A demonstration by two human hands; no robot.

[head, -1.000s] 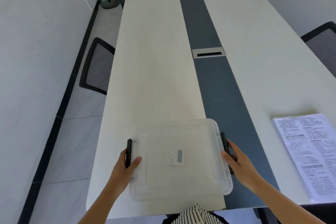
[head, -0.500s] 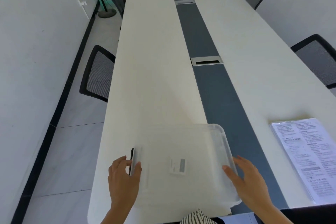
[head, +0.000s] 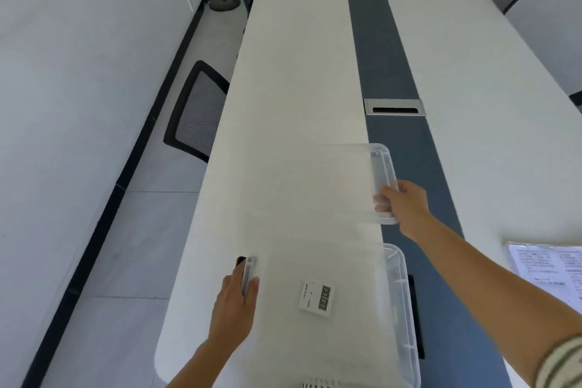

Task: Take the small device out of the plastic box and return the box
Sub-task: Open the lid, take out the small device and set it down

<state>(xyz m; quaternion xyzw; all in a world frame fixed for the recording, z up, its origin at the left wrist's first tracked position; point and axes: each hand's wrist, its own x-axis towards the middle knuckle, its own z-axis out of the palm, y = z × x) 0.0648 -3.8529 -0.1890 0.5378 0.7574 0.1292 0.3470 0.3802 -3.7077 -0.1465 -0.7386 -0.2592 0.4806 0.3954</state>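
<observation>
A clear plastic box (head: 401, 309) stands open at the near end of the long white table (head: 299, 88). Inside it lies a small white device (head: 316, 299) with a dark display. My left hand (head: 234, 302) grips the box's left rim by its black latch. My right hand (head: 401, 205) holds the clear lid (head: 356, 179) by its right edge, over the table just beyond the box.
A printed sheet in a sleeve (head: 548, 268) lies on the table at the right. A dark blue strip with a metal cable port (head: 393, 106) runs down the table's middle. Black mesh chairs (head: 196, 110) stand at the left side and at the far right.
The lid has come off the box. My right hand has carried it forward, away from me. My left hand stays on the box's left edge.
</observation>
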